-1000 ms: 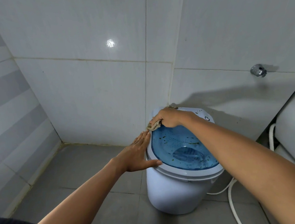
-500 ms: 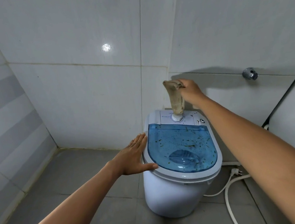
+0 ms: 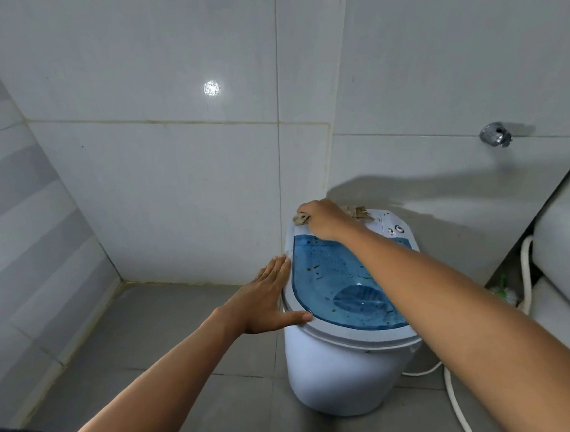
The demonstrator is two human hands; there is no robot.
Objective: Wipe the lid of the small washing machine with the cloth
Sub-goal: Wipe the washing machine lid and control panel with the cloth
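Two hands are on the small washing machine (image 3: 344, 374), a white tub that stands on the grey floor (image 3: 169, 327) in the corner of a tiled room. Its lid (image 3: 336, 280) is a blue see-through pane in a white rim, speckled with dark bits and droplets. The right hand (image 3: 325, 219) lies at the lid's far left edge, its grip curled down on the beige cloth (image 3: 300, 218), which it presses against the white top; a frayed end of the cloth pokes out on the hand's other side. The left hand (image 3: 266, 302) rests flat against the lid's left rim, fingers straight and together, thumb laid along the near edge, holding nothing. A white hose (image 3: 457, 403) trails on the floor to the right of the tub. A chrome tap fitting (image 3: 495, 135) sits on the right wall (image 3: 435, 67).
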